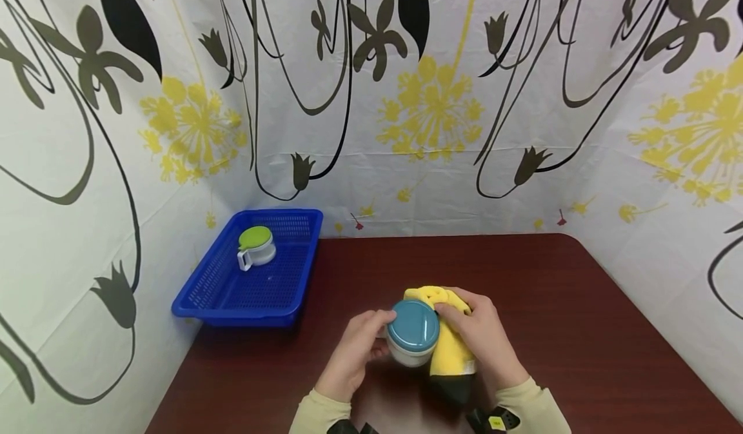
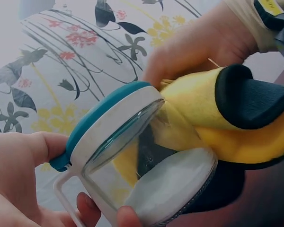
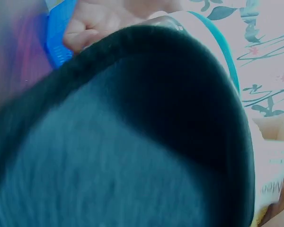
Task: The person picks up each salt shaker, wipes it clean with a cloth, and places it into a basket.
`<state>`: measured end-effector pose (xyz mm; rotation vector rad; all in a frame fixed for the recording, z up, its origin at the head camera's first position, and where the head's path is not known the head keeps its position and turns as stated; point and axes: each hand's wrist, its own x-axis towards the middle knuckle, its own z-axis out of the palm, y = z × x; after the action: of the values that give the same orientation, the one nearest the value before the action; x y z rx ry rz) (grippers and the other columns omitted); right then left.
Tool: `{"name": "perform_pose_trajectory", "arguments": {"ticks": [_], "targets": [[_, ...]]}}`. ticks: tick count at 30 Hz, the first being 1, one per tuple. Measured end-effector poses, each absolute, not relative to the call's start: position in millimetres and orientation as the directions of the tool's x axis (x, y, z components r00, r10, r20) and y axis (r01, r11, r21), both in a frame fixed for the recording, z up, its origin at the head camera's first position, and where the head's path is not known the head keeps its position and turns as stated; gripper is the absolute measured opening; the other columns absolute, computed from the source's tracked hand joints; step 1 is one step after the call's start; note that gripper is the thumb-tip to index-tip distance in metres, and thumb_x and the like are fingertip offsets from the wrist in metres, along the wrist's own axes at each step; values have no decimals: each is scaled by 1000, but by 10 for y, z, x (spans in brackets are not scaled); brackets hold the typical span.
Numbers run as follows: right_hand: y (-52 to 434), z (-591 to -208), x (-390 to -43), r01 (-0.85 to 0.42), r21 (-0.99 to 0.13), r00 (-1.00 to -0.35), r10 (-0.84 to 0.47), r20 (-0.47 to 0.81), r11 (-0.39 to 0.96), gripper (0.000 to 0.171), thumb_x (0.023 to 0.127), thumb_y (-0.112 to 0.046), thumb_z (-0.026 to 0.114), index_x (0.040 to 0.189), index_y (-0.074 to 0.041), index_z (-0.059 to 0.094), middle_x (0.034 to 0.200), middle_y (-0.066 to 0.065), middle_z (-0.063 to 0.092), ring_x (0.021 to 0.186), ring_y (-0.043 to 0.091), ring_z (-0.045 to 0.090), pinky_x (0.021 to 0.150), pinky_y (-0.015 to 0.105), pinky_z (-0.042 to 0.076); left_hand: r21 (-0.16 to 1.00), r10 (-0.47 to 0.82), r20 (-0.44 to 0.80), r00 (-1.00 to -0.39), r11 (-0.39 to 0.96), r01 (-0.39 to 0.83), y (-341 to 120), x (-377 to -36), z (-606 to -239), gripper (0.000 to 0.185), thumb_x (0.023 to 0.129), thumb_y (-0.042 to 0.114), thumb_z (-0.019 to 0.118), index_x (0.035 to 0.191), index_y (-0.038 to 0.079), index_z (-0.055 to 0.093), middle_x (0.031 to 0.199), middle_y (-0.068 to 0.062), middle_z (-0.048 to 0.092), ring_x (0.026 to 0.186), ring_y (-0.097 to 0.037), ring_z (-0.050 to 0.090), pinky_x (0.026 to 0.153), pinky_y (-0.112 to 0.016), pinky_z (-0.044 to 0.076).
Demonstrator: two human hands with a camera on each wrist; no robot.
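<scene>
In the head view, my left hand (image 1: 358,350) grips a clear jar (image 1: 411,353) with a blue lid (image 1: 415,325). The left wrist view shows its white handle (image 2: 66,194), a thumb by the lid's edge and white content or a white base (image 2: 175,182) at its lower end. My right hand (image 1: 484,331) holds a yellow cloth (image 1: 449,347) with a dark blue-grey reverse side, pressed against the jar's side. Across the right wrist view, the dark side of the cloth (image 3: 109,165) hides most of the jar. A white label (image 3: 273,175) hangs beside it.
A blue plastic basket (image 1: 244,302) stands at the table's back left. Inside it is a similar jar (image 1: 261,252) with a green lid and white handle. The dark red-brown table (image 1: 551,318) borders patterned curtains (image 1: 371,182) behind and at both sides.
</scene>
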<state>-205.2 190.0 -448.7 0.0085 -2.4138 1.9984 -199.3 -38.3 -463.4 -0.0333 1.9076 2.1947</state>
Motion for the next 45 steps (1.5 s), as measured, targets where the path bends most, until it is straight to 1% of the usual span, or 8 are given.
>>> {"name": "perform_pose_trajectory", "arguments": {"ticks": [5,13,20,24,28,35,41,45], "targets": [[1923,-4436,-2062,-37,-982,-999,-30,32,184,33,89,-37,76,119,-23,71,103,13,70,75,36,69,64,45,58,975,191,-171,-967,-111,-194,-345,-1984,-4632,24,91,35,67,85,13,61,77,-1,58,65,-19,52,60,-31,44],[1948,-4437,-2054,-85,-971,-995,-75,69,225,33,92,-38,73,123,-26,69,102,12,70,71,35,69,62,45,58,978,203,-172,-964,-85,-193,-328,-1980,-4621,25,91,35,66,82,13,58,77,-2,56,63,-20,52,59,-31,45],[1969,-4446,-2077,-120,-956,-990,-110,93,269,32,96,-49,64,121,-30,69,102,8,70,73,33,68,64,42,58,979,228,-162,-960,-85,-185,-310,-1971,-4608,25,91,33,68,80,13,58,77,-2,57,64,-19,52,59,-31,45],[1981,-4478,-2099,-79,-965,-991,-125,49,249,36,97,-53,60,121,-28,70,100,10,70,73,35,68,64,43,57,979,237,-163,-958,-80,-186,-301,-1958,-4598,25,88,31,71,76,13,58,74,0,58,63,-18,52,60,-30,44],[1965,-4562,-2136,-22,-971,-992,-127,-9,239,37,96,-52,62,120,-25,71,100,12,71,71,36,67,62,43,57,978,255,-149,-955,-101,-180,-307,-1948,-4582,24,88,31,71,77,12,61,76,-1,59,65,-18,52,61,-31,45],[1918,-4672,-2157,81,-970,-992,-77,-101,228,39,95,-46,66,121,-18,71,97,11,71,70,32,68,60,40,56,973,275,-139,-951,-141,-183,-312,-1965,-4604,24,92,32,68,82,11,63,82,-1,59,70,-18,55,62,-31,48],[1921,-4654,-2143,82,-974,-992,-80,-101,211,42,94,-48,67,120,-16,72,95,13,71,71,33,69,62,41,57,974,268,-142,-953,-136,-183,-310,-1972,-4634,24,93,32,66,84,10,63,83,-1,59,69,-19,54,62,-32,47],[1937,-4643,-2126,93,-983,-990,-93,-109,161,43,92,-51,68,119,-17,71,98,16,70,77,34,69,66,42,58,973,265,-150,-953,-130,-189,-312,-1970,-4632,24,93,32,66,85,10,64,82,-1,60,70,-19,55,63,-32,48]]}}
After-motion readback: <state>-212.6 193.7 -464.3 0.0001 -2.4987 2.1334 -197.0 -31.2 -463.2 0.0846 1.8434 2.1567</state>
